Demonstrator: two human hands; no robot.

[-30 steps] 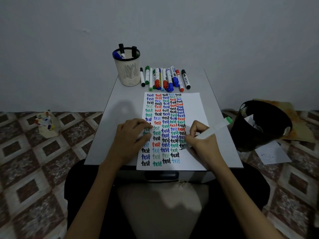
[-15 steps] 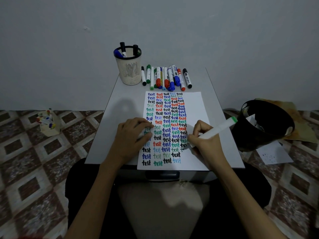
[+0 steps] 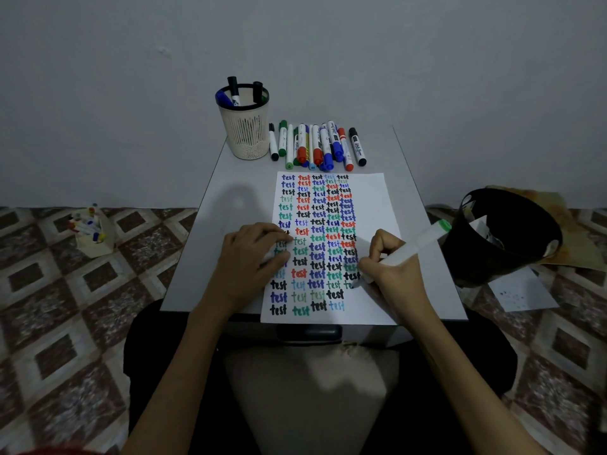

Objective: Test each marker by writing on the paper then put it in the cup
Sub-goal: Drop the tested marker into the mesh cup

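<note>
A white sheet of paper (image 3: pixel 371 205) lies on the small grey table (image 3: pixel 230 224), filled with columns of the word "test" in several colours. My right hand (image 3: pixel 391 270) grips a white marker with a green end (image 3: pixel 423 241), its tip touching the paper at a half-written green word in the right column. My left hand (image 3: pixel 249 257) rests on the paper's left edge, curled around something small I cannot make out. A beige mesh cup (image 3: pixel 245 133) at the table's back holds three markers. Several capped markers (image 3: pixel 317 146) lie in a row beside it.
A black bin (image 3: pixel 505 234) with paper scraps stands on the floor right of the table, close to the marker's raised end. A loose sheet (image 3: pixel 522 293) lies beside it. A small box of markers (image 3: pixel 90 231) sits on the tiled floor at left. The wall is directly behind.
My right hand has slid down the right column and started a new green word lower on the paper. The left hand has stayed in place.
</note>
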